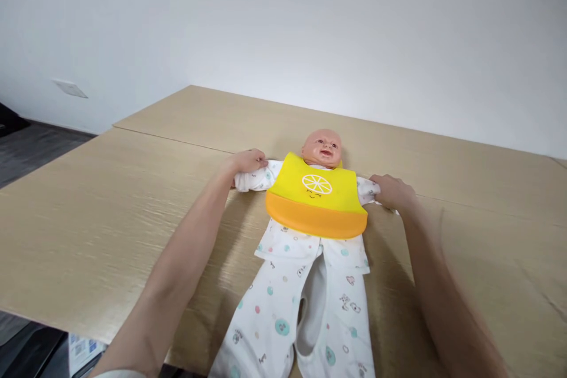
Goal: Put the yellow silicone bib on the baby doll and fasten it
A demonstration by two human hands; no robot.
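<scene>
A baby doll [322,147] lies on its back on the wooden table [97,218], head toward the wall. It wears a white patterned sleepsuit [283,301] and a yellow and orange bib [315,201] with a lemon drawing. My left hand [248,161] is closed on the end of the doll's left-side sleeve [259,179]. My right hand [393,192] is closed on the end of the right-side sleeve [365,189]. Both sleeves are stretched out sideways.
A white wall [310,29] rises behind the table, with a socket plate [69,88] low at the left. Dark floor [31,147] shows at the left. A printed box or paper [84,349] sits below the table's near edge.
</scene>
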